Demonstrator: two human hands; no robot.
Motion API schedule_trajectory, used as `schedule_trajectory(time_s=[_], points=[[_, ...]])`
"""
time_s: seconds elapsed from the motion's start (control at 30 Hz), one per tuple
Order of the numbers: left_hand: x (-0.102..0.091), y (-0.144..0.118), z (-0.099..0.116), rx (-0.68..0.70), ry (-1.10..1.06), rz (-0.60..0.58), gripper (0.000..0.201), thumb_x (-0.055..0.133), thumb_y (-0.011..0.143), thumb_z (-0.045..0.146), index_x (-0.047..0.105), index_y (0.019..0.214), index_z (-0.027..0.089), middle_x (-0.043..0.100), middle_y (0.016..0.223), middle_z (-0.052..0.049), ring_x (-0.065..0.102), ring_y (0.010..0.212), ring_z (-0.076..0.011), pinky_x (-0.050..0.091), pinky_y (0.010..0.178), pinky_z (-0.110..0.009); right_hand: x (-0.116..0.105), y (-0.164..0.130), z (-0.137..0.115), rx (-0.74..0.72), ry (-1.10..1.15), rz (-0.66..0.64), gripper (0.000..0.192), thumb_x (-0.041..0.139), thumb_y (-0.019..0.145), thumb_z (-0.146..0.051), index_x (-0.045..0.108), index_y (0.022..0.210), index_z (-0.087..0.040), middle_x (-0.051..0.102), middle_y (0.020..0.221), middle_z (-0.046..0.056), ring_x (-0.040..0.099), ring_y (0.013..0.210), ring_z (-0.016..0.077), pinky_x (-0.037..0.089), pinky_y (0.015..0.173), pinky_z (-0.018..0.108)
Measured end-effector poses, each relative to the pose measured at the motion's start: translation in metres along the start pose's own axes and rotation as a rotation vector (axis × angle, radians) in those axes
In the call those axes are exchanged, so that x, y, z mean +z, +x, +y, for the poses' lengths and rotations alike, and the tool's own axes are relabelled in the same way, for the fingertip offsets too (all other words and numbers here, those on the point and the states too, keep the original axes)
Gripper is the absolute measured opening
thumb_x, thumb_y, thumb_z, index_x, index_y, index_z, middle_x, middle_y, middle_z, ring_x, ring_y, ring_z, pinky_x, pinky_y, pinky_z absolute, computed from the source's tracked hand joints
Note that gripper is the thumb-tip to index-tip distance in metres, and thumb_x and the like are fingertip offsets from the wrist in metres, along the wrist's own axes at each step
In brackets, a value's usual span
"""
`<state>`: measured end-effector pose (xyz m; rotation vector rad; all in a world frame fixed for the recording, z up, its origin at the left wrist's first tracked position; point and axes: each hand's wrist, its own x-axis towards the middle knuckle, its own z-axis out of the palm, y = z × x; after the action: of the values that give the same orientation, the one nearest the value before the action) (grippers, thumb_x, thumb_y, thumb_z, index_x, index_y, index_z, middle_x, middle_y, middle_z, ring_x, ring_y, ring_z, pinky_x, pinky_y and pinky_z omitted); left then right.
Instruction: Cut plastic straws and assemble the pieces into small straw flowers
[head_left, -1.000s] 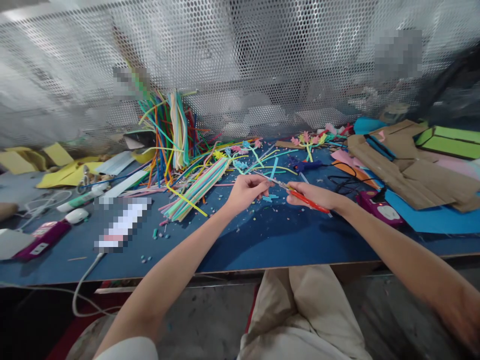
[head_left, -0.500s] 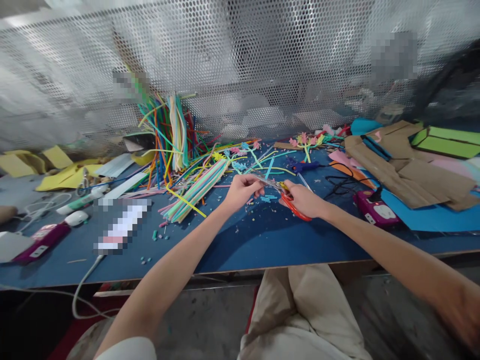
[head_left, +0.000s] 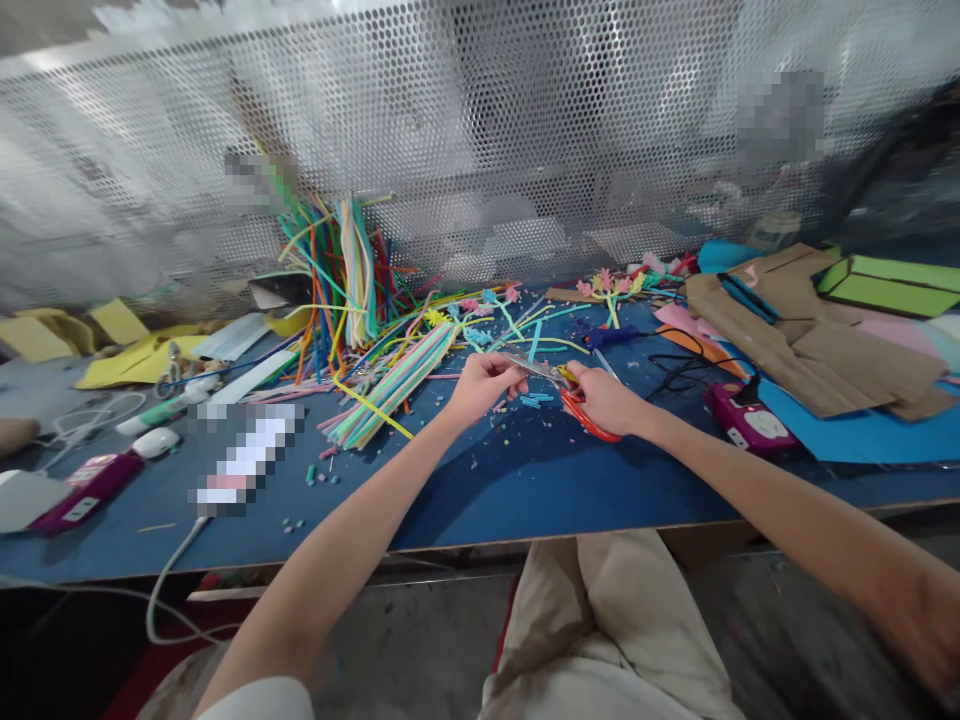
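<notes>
While our right hand (head_left: 609, 400) grips the red-handled scissors (head_left: 568, 390) at the centre of the frame, our left hand (head_left: 480, 385) pinches a thin strip (head_left: 507, 364) with closed fingers at the blade tips, above the blue bench (head_left: 525, 480). Colourful straws (head_left: 390, 385) lie just left of centre.

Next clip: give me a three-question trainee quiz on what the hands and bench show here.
1. True or false: the right hand holds red-handled scissors.
2. The bundle of straws lies on which side of the left hand? A) the person's left B) the person's right
3. Fill in: the table top is ____ in colour.

Key: 1 true; 2 A; 3 blue.
</notes>
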<state>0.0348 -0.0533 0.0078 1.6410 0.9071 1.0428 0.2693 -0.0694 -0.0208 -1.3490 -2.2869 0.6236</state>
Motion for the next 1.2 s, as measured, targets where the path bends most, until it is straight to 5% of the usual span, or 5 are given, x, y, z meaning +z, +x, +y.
schedule_trajectory(time_s=[0.47, 0.83, 1.03, 1.2], points=[[0.003, -0.002, -0.001, 0.001, -0.027, 0.011, 0.028, 0.074, 0.077, 0.04, 0.071, 0.071, 0.012, 0.067, 0.06, -0.002, 0.053, 0.045, -0.0078, 0.044, 0.045, -0.02, 0.0, -0.001, 0.003, -0.032, 0.01, -0.035, 0.019, 0.053, 0.088, -0.025, 0.034, 0.09, -0.024, 0.061, 0.08, 0.004, 0.054, 0.064, 0.0177, 0.034, 0.059, 0.027], [-0.001, -0.001, 0.0, 0.022, 0.018, -0.022, 0.031, 0.072, 0.081, 0.043, 0.074, 0.083, 0.013, 0.07, 0.066, -0.003, 0.055, 0.05, -0.0088, 0.047, 0.051, -0.021, -0.002, 0.001, 0.002, -0.032, 0.142, 0.076, 0.006, 0.049, 0.084, -0.022, 0.043, 0.085, -0.023, 0.059, 0.078, 0.001, 0.053, 0.068, 0.0161, 0.038, 0.064, 0.027], [0.0, 0.002, -0.008, 0.148, 0.437, -0.133, 0.034, 0.062, 0.091, 0.047, 0.078, 0.099, 0.019, 0.077, 0.097, -0.008, 0.068, 0.077, -0.0168, 0.051, 0.07, -0.026, -0.02, 0.007, 0.012, 0.096, 0.261, 0.257, 0.019, 0.057, 0.077, -0.031, 0.039, 0.076, -0.024, 0.053, 0.064, -0.004, 0.048, 0.055, 0.0133, 0.036, 0.056, 0.026], [-0.007, 0.01, -0.018, 0.274, 0.707, -0.148, 0.032, 0.052, 0.098, 0.039, 0.073, 0.114, 0.022, 0.074, 0.114, -0.008, 0.067, 0.1, -0.0221, 0.048, 0.092, -0.034, -0.037, 0.011, 0.029, 0.274, 0.007, 0.321, 0.022, 0.06, 0.08, -0.042, 0.05, 0.079, -0.022, 0.065, 0.075, 0.005, 0.059, 0.067, 0.0199, 0.037, 0.06, 0.028]])
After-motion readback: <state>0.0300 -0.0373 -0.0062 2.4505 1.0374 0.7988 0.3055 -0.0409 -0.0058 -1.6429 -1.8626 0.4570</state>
